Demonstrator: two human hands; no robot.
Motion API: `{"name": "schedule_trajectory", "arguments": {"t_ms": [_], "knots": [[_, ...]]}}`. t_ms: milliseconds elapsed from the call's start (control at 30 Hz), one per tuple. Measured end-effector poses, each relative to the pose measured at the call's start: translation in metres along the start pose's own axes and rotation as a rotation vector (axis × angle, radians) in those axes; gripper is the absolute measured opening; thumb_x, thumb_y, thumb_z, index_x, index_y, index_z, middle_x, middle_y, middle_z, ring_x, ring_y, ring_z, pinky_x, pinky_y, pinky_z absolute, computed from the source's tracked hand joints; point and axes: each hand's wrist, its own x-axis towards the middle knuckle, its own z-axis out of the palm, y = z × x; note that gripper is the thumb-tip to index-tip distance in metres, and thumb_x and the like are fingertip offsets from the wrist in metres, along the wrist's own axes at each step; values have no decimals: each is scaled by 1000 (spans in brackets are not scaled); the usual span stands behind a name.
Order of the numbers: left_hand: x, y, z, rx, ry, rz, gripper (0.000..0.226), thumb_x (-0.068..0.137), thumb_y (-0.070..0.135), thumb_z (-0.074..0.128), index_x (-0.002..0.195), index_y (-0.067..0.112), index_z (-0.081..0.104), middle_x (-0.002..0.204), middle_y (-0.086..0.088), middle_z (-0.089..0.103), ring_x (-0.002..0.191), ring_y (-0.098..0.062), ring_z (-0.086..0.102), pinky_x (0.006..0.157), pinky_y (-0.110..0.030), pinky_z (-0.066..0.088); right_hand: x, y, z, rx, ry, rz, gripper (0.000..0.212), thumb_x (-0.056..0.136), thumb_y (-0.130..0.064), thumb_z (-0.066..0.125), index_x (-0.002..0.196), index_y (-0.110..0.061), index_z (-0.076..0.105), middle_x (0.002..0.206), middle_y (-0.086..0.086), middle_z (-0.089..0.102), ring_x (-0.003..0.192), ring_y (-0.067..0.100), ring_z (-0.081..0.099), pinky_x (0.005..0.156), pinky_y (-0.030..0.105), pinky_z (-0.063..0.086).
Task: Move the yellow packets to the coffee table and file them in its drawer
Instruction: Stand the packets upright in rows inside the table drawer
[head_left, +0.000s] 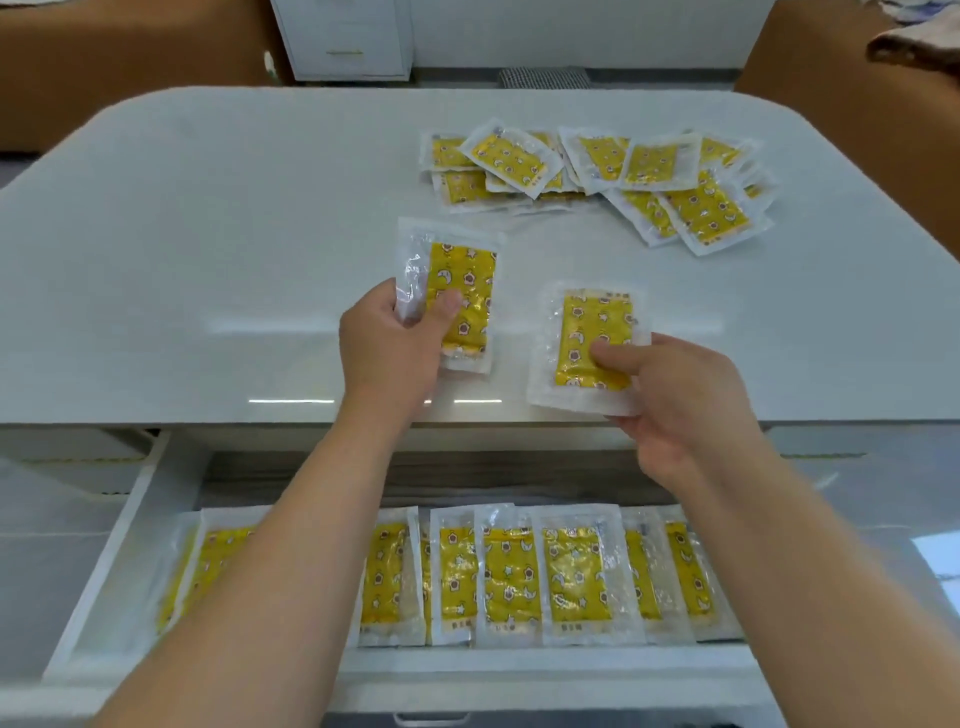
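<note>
Both hands (387, 343) (670, 400) pinch yellow packets (460, 291) over open drawer (130, 519).

The coffee table (260, 234) has a smooth, glossy white top that reflects light in streaks. The yellow packets (509, 156) wear clear, crinkled, shiny plastic wrappers. The drawer (119, 545) walls look smooth and white

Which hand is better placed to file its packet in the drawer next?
Probably the right hand: its packet is nearer the drawer; the left hand holds one farther back over the table.
</note>
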Motion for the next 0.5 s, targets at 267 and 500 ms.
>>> {"name": "schedule_trajectory", "arguments": {"t_ms": [267, 500], "knots": [[-14, 0, -11, 45, 2, 11, 14, 89, 32, 78, 79, 33, 68, 81, 12, 75, 79, -6, 73, 75, -39, 63, -23, -2, 22, -150, -128, -103, 24, 80, -1, 82, 99, -13, 73, 93, 3, 80, 86, 23, 78, 91, 45, 60], [-31, 5, -23, -41, -81, -20, 5, 90, 25, 78, 91, 26, 73, 86, 9, 78, 82, -7, 75, 74, -33, 63, -21, 8, 21, -212, -151, -103, 28, 80, -1, 82, 103, -14, 72, 93, 3, 80, 85, 21, 78, 89, 44, 61]]}}
